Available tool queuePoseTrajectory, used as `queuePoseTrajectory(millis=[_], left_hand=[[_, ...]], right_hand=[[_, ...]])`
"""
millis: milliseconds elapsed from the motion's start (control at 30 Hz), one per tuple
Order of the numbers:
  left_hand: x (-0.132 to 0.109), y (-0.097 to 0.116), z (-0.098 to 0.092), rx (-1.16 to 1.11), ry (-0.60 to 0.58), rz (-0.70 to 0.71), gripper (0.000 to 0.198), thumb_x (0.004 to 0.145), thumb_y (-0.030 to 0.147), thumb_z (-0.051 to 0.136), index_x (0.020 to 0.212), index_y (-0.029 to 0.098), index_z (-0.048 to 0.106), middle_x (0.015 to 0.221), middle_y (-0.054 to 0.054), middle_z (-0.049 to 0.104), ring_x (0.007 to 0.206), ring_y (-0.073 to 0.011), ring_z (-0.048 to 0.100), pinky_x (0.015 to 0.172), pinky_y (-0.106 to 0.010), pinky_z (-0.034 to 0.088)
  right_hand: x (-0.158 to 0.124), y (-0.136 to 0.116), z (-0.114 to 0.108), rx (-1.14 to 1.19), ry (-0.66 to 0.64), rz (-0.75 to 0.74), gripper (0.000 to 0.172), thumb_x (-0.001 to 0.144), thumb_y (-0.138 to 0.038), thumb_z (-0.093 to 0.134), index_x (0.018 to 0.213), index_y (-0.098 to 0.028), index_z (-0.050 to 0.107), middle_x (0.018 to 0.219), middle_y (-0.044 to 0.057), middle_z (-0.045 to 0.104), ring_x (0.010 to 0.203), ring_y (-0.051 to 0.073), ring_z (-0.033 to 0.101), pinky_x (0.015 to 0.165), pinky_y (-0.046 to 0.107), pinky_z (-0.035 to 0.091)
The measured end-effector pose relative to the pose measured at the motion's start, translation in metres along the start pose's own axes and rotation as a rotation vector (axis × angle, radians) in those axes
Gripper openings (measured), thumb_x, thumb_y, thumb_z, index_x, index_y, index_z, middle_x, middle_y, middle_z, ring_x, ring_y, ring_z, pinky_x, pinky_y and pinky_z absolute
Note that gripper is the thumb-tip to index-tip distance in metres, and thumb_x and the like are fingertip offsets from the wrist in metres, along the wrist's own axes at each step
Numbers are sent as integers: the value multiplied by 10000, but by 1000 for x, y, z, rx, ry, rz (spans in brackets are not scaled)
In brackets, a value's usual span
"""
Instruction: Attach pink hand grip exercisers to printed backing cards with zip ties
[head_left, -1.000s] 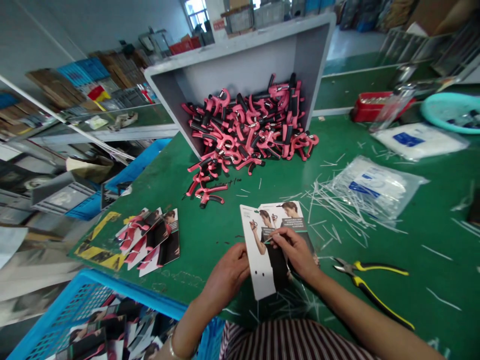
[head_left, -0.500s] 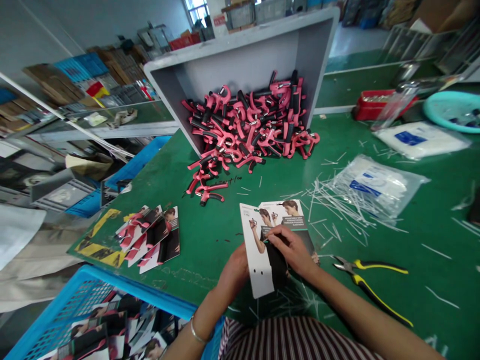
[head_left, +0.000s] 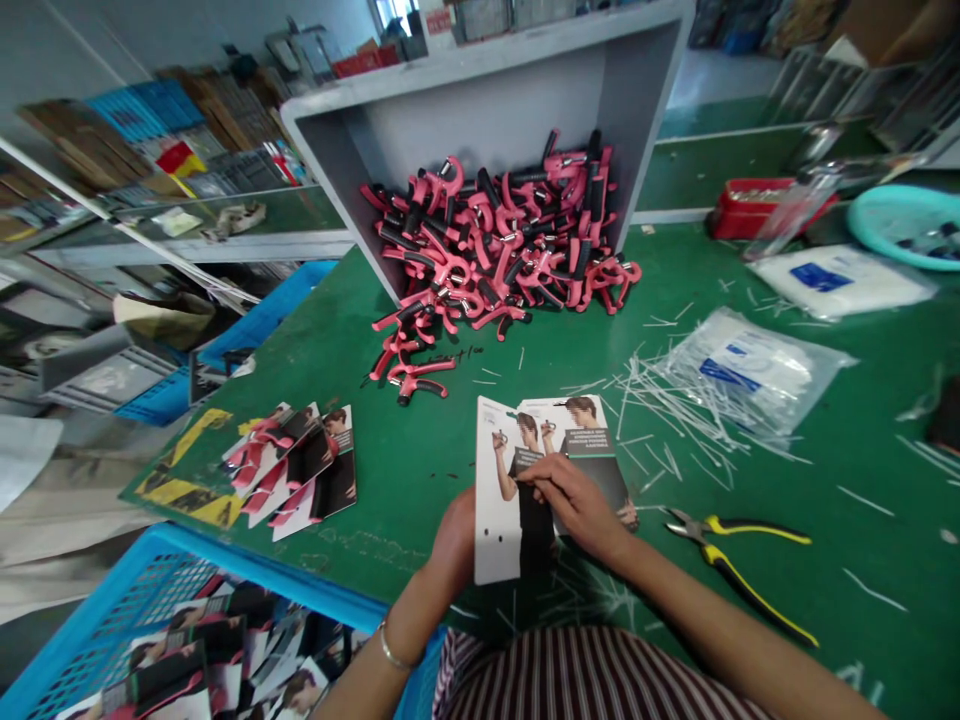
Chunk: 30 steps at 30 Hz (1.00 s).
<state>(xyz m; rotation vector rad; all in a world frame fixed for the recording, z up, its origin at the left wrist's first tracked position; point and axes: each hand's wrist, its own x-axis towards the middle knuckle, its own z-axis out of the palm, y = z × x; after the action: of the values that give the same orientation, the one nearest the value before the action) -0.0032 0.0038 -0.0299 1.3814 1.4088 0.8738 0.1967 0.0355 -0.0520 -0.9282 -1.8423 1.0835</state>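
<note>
In the head view, my left hand grips a printed packaging card from behind its left edge, holding it tilted up. Most of those fingers are hidden by the card. My right hand is closed in a pinch against the card's front, near its middle; whatever lies between the fingertips is too small to make out. A second printed card is behind and to the right, partly covered by my right hand. Pliers with yellow and black handles rest on the table to the right of my right forearm.
A grey bin tipped on its side spills pink-and-black hand grippers. Several carded grippers lie at left, above a blue basket of more. Loose white cable ties and plastic bags are on the green table's right.
The held card has turned more upright and shifted slightly left with my left hand. My right fingertips have stayed at its front. The view has shifted a little.
</note>
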Motion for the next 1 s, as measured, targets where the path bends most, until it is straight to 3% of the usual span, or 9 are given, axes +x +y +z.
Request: queuePoseTrajectory(millis=[200,300,467,533,633,800,933,1000], left_hand=[[-1,3,-5,283,7,204,116,742,149,624,748,189,732,781,-57,675,747,-215,596,780,-332,485],[-2,0,-7,294,6,199,129,767,143,599,747,183,719,784,-40,669,706,-185,591,702,-281,474],[-1,-2,-5,245,-40,206,85,757,155,624,728,182,699,791,-36,665,757,-189,603,755,-275,471],[-1,-1,-2,198,0,149,69,748,170,638,794,182,688,795,-31,669,745,-185,599,730,-265,469],[-2,4,0,77,69,31,236,769,216,634,1002,183,639,867,-29,686,755,-184,605,701,-257,470],[-10,21,-9,-116,72,-60,374,930,423,433,1156,173,595,1156,-89,665,1068,-241,595,900,-318,460],[-9,22,-12,-199,-25,-188,570,783,429,673,1271,178,516,1206,-100,660,1068,-275,619,878,-345,487],[-5,18,-9,-275,-71,-233,595,754,390,704,1275,177,511,1197,-99,673,1008,-271,650,823,-333,507]], right_hand=[[1,-7,-1,-47,-29,-52,272,999,-211,395,1118,-262,635,990,59,620,953,202,584,872,369,486],[1,-11,-2,-98,-56,-95,284,992,-187,396,1152,-265,617,1012,69,606,993,211,571,887,384,485],[1,-18,-4,-179,-105,-127,265,990,-184,410,1174,-249,589,1054,81,586,1030,213,559,930,401,478],[1,-21,-4,-196,-105,-123,215,982,-206,452,1142,-238,592,1046,78,592,1022,213,562,931,395,478],[2,-25,-4,-287,-94,-114,147,971,-229,489,1053,-224,611,1018,79,606,994,221,562,896,391,480],[3,-26,-1,-431,-82,-97,131,978,-204,463,956,-201,593,954,74,616,933,217,557,858,375,465],[1,-26,0,-357,-17,33,118,988,-200,438,938,-196,546,911,60,604,887,201,567,830,351,474],[-4,-29,-7,-291,8,49,118,995,-214,428,953,-205,537,939,56,609,911,194,573,846,340,472]])
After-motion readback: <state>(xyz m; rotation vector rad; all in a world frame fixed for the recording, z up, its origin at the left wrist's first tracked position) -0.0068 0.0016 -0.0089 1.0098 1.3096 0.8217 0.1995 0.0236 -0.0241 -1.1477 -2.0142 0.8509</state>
